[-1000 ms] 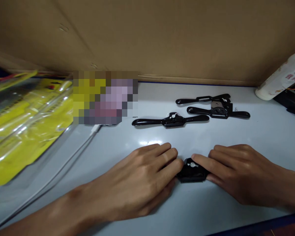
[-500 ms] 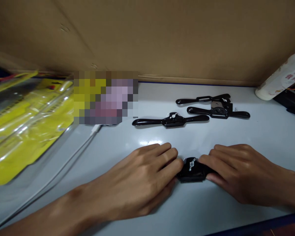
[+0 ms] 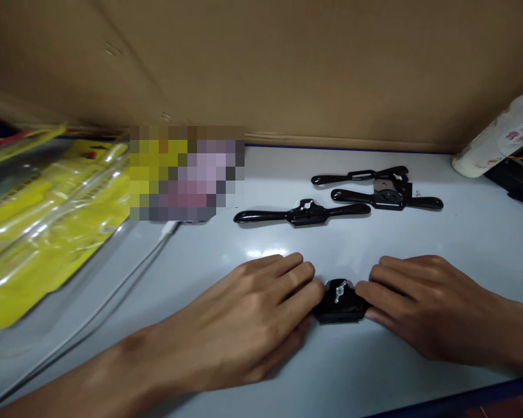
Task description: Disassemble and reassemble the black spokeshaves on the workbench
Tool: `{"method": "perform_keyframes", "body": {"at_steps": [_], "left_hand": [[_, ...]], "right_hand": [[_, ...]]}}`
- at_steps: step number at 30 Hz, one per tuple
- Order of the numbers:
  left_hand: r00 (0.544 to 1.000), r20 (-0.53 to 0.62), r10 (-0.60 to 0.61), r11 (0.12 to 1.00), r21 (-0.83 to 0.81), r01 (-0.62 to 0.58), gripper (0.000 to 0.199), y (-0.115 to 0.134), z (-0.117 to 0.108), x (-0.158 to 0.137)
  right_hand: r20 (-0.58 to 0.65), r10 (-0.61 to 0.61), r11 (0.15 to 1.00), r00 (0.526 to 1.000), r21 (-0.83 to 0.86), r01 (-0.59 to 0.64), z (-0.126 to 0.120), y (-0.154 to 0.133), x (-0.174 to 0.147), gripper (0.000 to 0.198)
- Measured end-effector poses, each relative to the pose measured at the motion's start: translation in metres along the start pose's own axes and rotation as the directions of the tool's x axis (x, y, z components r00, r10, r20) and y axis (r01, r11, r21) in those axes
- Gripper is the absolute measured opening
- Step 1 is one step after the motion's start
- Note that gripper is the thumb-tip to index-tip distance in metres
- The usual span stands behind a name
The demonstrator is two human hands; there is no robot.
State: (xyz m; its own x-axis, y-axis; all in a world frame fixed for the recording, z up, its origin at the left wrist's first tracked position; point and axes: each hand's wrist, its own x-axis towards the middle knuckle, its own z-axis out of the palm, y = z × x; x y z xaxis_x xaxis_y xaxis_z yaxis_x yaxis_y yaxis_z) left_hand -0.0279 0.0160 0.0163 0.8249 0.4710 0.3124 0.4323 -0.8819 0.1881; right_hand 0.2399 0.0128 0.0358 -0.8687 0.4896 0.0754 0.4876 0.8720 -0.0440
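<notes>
A black spokeshave (image 3: 340, 305) with a silver wing screw on its middle lies between my two hands, low over the white table (image 3: 192, 278). My left hand (image 3: 270, 313) is wrapped round its left handle, which the fingers hide. Round the right handle my right hand (image 3: 422, 307) is closed, with its fingertips at the edge of the body. Farther back lies an assembled black spokeshave (image 3: 307, 213). To its right are a bare spokeshave frame (image 3: 361, 175) and another spokeshave frame (image 3: 387, 198) with a loose blade and cap parts by it.
Yellow packaging in clear plastic (image 3: 70, 232) covers the left side. A white cable (image 3: 113, 296) runs from a pixelated object (image 3: 196, 180). Brown cardboard (image 3: 261, 69) stands along the back. A white bottle (image 3: 497, 145) leans at the right, beside a black object (image 3: 518, 183).
The fingertips of my right hand have shifted slightly right and uncovered a bit more of the spokeshave's body. My left hand and the tools farther back look the same.
</notes>
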Motion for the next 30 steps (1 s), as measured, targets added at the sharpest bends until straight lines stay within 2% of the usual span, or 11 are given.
{"method": "perform_keyframes", "body": {"at_steps": [12,18,23,27,30], "left_hand": [[1.000,0.003,-0.009,1.000,-0.017,0.009,0.021,0.0002,-0.0002,-0.0017],[1.000,0.002,-0.004,1.000,-0.010,0.004,0.022,-0.0003,0.0004,0.0000],[1.000,0.014,0.004,1.000,-0.003,-0.004,0.025,-0.0009,0.0003,-0.0001],[1.000,0.014,-0.006,1.000,-0.006,0.006,0.023,-0.0008,-0.0003,-0.0003],[1.000,0.004,-0.012,1.000,-0.008,0.012,0.020,-0.0003,-0.0004,-0.0004]], "right_hand": [[-0.013,0.018,0.999,1.000,0.036,-0.018,-0.0006,-0.0004,0.0007,0.018],[-0.002,0.010,1.000,1.000,0.002,-0.010,-0.0003,-0.0012,-0.0005,0.015],[0.010,0.015,1.000,1.000,-0.024,-0.015,-0.0006,-0.0018,-0.0010,0.034],[0.037,0.009,1.000,0.999,0.001,-0.009,-0.0021,-0.0016,0.0000,0.019],[0.025,0.010,1.000,1.000,0.007,-0.010,-0.0030,-0.0017,0.0004,0.022]]}}
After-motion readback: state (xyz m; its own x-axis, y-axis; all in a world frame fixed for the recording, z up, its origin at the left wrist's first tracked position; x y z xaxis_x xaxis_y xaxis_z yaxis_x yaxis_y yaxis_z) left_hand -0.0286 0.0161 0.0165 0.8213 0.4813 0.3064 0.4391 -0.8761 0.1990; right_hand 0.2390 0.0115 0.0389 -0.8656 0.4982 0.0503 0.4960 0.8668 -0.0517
